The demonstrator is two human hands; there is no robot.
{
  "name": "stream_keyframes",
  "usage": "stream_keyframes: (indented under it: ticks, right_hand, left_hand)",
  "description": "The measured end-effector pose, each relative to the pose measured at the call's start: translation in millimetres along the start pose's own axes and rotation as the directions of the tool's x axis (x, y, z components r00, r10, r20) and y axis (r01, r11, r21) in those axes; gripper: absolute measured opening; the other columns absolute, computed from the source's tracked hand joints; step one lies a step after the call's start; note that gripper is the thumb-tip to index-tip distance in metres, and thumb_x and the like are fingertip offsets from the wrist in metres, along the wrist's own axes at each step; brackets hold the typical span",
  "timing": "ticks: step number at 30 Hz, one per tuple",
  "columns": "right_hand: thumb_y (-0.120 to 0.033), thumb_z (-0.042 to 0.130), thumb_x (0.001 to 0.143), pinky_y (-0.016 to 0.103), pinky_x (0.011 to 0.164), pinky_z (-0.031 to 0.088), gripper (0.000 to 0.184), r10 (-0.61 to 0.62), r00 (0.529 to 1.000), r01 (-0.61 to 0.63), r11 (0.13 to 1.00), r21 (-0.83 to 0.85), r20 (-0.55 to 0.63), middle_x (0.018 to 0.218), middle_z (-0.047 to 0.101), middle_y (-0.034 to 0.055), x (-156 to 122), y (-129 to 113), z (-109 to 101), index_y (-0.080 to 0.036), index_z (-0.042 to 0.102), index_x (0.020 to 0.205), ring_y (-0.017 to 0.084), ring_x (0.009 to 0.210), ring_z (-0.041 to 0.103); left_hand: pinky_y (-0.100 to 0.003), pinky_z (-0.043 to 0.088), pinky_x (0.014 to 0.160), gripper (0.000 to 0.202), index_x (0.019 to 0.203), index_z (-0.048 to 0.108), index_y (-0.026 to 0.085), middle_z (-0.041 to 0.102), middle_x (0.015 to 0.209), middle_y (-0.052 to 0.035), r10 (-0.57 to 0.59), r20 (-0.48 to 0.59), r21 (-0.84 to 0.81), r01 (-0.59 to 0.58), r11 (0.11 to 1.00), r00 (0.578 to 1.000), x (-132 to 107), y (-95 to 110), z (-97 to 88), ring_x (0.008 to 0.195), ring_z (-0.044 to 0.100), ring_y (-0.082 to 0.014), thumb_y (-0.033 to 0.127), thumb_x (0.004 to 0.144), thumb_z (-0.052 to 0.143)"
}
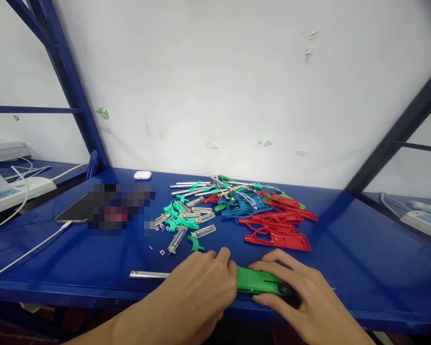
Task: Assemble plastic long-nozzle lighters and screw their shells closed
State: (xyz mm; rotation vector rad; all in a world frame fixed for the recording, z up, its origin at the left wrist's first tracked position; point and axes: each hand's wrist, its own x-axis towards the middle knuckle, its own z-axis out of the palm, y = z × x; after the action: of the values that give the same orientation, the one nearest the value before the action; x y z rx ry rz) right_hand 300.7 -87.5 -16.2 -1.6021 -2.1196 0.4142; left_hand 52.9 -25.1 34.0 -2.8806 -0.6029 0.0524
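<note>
You have the green casing at the near edge of the tabletop, your left hand wrapped over one end and your right hand clasping the other between fingers and thumb, by a black round part. Whether it rests on the surface or sits just above, I can't tell. That spot looks like your main risk: if either grip slackens, or you press unevenly, the casing could slip over the near edge. Squeezing hard might also pop it apart, if it isn't fastened. The metal tube, which seems to belong to it, sticks out past your left hand toward the left edge, so a sudden twist could knock it. Farther in, the tiny screw and square piece lie loose; a careless knuckle could flick them away among the clear tubes.
</note>
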Motion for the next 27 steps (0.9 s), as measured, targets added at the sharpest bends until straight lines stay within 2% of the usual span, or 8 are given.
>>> stream_keyframes:
  ticks: [2, 5, 9, 14, 17, 20, 24, 27]
  right_hand:
    - [-0.045, 0.066, 0.103, 0.036, 0.095, 0.059, 0.029, -0.011, 1.0, 0.011, 1.0, 0.003, -0.018, 0.128, 0.07, 0.0036, 0, -3, -1, -0.038, 0.071, 0.131, 0.023, 0.104, 0.074]
    - [-0.043, 0.062, 0.105, 0.036, 0.096, 0.059, 0.03, -0.012, 0.999, 0.012, 1.0, -0.003, -0.03, 0.129, 0.07, 0.0046, 0, -9, -3, -0.037, 0.069, 0.134, 0.023, 0.105, 0.074]
    - [-0.045, 0.056, 0.108, 0.037, 0.097, 0.059, 0.03, 0.012, 0.999, -0.012, 1.0, -0.003, -0.045, 0.129, 0.07, 0.0032, 2, -12, -4, -0.04, 0.069, 0.135, 0.023, 0.109, 0.074]
    - [-0.046, 0.069, 0.1, 0.038, 0.1, 0.058, 0.039, 0.085, 0.99, -0.078, 0.995, 0.062, -0.111, 0.133, 0.072, 0.0023, 4, -8, 1, -0.041, 0.065, 0.139, 0.025, 0.114, 0.074]
    - [-0.039, 0.079, 0.092, 0.037, 0.097, 0.058, 0.049, 0.135, 0.981, -0.12, 0.986, 0.114, -0.139, 0.128, 0.074, 0.0027, 5, -5, 2, -0.038, 0.065, 0.139, 0.026, 0.113, 0.073]
    - [-0.034, 0.081, 0.088, 0.037, 0.094, 0.06, 0.053, 0.185, 0.971, -0.163, 0.975, 0.154, -0.148, 0.125, 0.075, 0.0031, 6, -4, 2, -0.037, 0.066, 0.14, 0.025, 0.107, 0.074]
    - [-0.039, 0.079, 0.089, 0.041, 0.097, 0.061, 0.054, 0.196, 0.969, -0.167, 0.968, 0.19, -0.15, 0.137, 0.073, 0.0037, 5, 2, 2, -0.038, 0.066, 0.142, 0.027, 0.113, 0.074]
    - [-0.042, 0.08, 0.089, 0.038, 0.091, 0.064, 0.053, 0.181, 0.968, -0.156, 0.977, 0.148, -0.174, 0.128, 0.078, 0.004, -1, 14, -3, -0.037, 0.068, 0.14, 0.027, 0.106, 0.078]
  left_hand:
    - [-0.035, 0.049, 0.055, 0.017, 0.109, 0.067, 0.013, 0.067, 0.1, -0.0103, -0.01, 0.034, 0.032, 0.009, 0.999, 0.999, 2, 2, -0.1, 0.087, 0.07, -0.0286, 0.02, 0.094, 0.07]
    - [-0.035, 0.051, 0.055, 0.007, 0.102, 0.068, 0.015, 0.066, 0.099, -0.0108, -0.019, 0.098, 0.062, 0.013, 0.998, 0.995, 1, 3, -5.1, 0.096, 0.071, -0.0314, 0.017, 0.095, 0.067]
    - [-0.032, 0.051, 0.056, 0.013, 0.097, 0.07, 0.016, 0.069, 0.098, -0.009, -0.012, 0.017, 0.056, 0.011, 0.998, 1.0, -5, 0, -10.8, 0.087, 0.071, -0.0277, 0.007, 0.094, 0.061]
    - [-0.033, 0.055, 0.067, 0.023, 0.096, 0.07, 0.017, 0.072, 0.102, -0.0095, -0.013, -0.048, 0.042, 0.015, 0.999, 0.999, -14, -4, -14.2, 0.092, 0.071, -0.0282, -0.001, 0.093, 0.056]
    - [-0.035, 0.055, 0.069, 0.024, 0.101, 0.067, 0.018, 0.071, 0.101, -0.0078, -0.114, -0.067, -0.106, 0.106, 0.989, 0.991, -14, -5, -10.8, 0.09, 0.071, -0.0277, 0.0, 0.091, 0.054]
    - [-0.038, 0.054, 0.072, 0.02, 0.102, 0.064, 0.02, 0.069, 0.098, -0.0045, -0.286, -0.071, -0.326, 0.248, 0.912, 0.956, -14, -8, -2.4, 0.084, 0.07, -0.0258, 0.006, 0.093, 0.053]
    - [-0.036, 0.053, 0.08, 0.021, 0.113, 0.064, 0.024, 0.071, 0.107, -0.0015, -0.374, -0.141, -0.507, 0.258, 0.823, 0.917, -20, -16, 9.1, 0.092, 0.071, -0.0231, 0.016, 0.098, 0.051]
    - [-0.033, 0.053, 0.089, 0.02, 0.115, 0.065, 0.027, 0.072, 0.113, 0.0002, -0.42, -0.153, -0.59, 0.258, 0.765, 0.895, -29, -23, 11.3, 0.104, 0.07, -0.0214, 0.022, 0.101, 0.053]
